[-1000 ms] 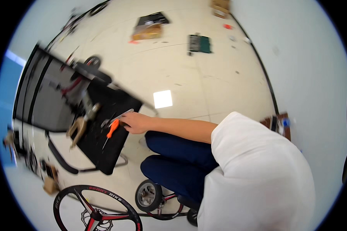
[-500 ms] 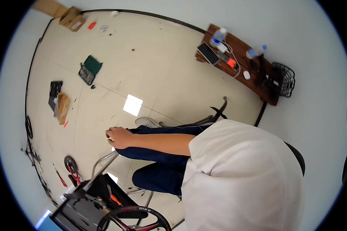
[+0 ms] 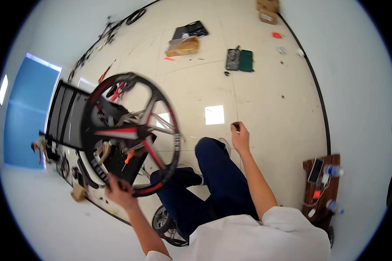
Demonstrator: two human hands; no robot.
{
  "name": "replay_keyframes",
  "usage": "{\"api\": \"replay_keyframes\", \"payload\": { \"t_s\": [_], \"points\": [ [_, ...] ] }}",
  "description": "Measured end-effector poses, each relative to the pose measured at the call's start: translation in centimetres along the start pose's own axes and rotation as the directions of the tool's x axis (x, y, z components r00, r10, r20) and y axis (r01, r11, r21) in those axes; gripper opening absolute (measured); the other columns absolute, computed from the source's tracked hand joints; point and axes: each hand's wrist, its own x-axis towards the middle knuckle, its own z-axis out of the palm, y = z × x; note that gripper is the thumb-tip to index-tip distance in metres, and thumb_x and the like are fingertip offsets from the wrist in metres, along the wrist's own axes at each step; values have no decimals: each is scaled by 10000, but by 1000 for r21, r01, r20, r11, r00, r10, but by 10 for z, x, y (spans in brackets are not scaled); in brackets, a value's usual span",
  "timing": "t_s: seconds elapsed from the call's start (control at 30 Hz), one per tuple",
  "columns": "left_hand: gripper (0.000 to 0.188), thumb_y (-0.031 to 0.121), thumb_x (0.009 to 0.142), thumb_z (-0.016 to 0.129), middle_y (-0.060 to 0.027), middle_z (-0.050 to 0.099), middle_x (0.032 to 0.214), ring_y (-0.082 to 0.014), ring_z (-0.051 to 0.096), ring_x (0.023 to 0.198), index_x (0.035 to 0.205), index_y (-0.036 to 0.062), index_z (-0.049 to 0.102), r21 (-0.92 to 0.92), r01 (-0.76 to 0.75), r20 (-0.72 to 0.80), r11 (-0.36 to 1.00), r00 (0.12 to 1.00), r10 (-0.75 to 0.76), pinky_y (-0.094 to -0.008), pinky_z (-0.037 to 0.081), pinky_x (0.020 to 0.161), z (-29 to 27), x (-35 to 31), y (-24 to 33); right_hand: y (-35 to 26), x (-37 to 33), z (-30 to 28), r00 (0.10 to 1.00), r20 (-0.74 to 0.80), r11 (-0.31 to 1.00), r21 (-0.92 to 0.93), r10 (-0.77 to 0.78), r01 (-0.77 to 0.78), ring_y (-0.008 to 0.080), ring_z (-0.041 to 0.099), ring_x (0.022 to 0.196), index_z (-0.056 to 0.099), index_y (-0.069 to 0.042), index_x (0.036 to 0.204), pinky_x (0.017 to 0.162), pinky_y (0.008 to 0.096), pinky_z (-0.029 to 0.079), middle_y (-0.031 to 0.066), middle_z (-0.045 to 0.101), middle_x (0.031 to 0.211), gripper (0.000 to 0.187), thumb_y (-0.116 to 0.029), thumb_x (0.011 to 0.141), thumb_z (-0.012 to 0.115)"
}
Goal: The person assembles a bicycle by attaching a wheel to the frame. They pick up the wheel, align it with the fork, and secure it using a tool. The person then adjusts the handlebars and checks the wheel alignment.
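head view: the left hand (image 3: pixel 121 192) has its fingers closed around the lower rim of a black three-spoke bicycle wheel (image 3: pixel 140 132) with red and pale markings. the wheel is held up, tilted, in front of the black chair (image 3: pixel 114 167), partly hiding its seat; a screwdriver (image 3: pixel 130 155) with an orange handle lies there, visible between two spokes. the right hand (image 3: pixel 241 139) is apart from the wheel, above the floor (image 3: pixel 274 113) and beyond the right knee, fingers curled in; a small dark patch shows at the fingertips, and i cannot tell whether it grips anything. farther off on the floor are an open green case (image 3: pixel 246 61) and a cardboard box (image 3: pixel 184 46). at right, a brown wooden bench (image 3: pixel 332 192) bears a phone (image 3: pixel 315 170) and two plastic bottles (image 3: pixel 334 171).
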Motion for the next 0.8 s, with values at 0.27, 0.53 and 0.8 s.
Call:
{"api": "replay_keyframes", "payload": {
  "t_s": [0.27, 0.53, 0.8],
  "points": [
    [235, 167, 842, 710, -15, 509, 520, -128, 485, 413, 697, 15, 606, 393, -74, 300, 916, 953, -52, -267, 372, 404, 36, -9, -99, 14, 24, 21, 978, 169, 992, -38, 122, -117, 198, 628, 898, 583, 19, 1026, 774, 322, 494, 99, 654, 953, 236, -196, 950, 521],
    [167, 121, 752, 779, -86, 526, 531, -132, 498, 439, 826, 3, 687, 417, 77, 557, 905, 766, -322, -263, 407, 446, 136, 64, -97, 11, 41, -4, 926, -35, 860, -359, 376, -363, 165, 621, 783, 590, -10, 995, 648, 291, 484, 79, 644, 886, 242, -234, 967, 504],
    [248, 246, 810, 752, -113, 514, 509, -185, 495, 420, 781, 13, 675, 509, 279, 396, 815, 764, -509, -313, 398, 439, 217, 231, 48, -222, 126, -40, 802, -132, 705, -408, 583, -580, 197, 650, 687, 565, -29, 985, 546, 296, 494, 106, 665, 837, 249, -256, 972, 463]
  ]
}}
